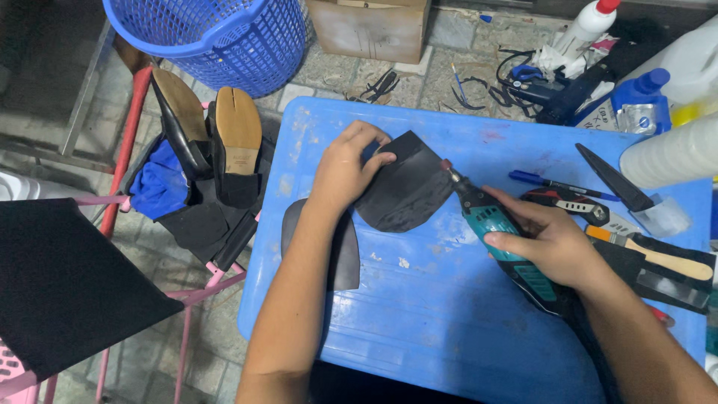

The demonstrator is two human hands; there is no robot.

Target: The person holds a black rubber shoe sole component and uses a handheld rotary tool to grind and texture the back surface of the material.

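Near the centre of the frame the left hand [345,170] lies flat, fingers spread and pressing down on a dark sole-shaped piece of rubber [404,193], pinning it to the blue plastic surface [441,299], apparently so that it cannot slide or spin while it is being worked. The piece's right edge is left uncovered, turned toward the tool.

The right hand [550,243], right of centre, is closed around the body of a teal rotary tool [490,221], gripped low like a thick pen, with its tip angled up and left so that the small bit meets the exposed rim of the rubber piece. That slanted hold seems to give control at the edge while keeping the fingers clear of the bit.

A second dark sole-shaped sheet [344,251] lies just under the left forearm, partly hidden by it, close enough to be picked up easily. Along the right side of the surface, within reach of the tool hand, lie a blue pen [553,182], a black-bladed knife [613,178] and a wooden-handled tool [669,262].

At the upper left, off the surface, a pair of shoes [213,142] rests soles up on a pink-framed stool [217,280], and a blue mesh basket [217,37] stands on the floor behind them. White bottles [673,153] crowd the upper right corner.
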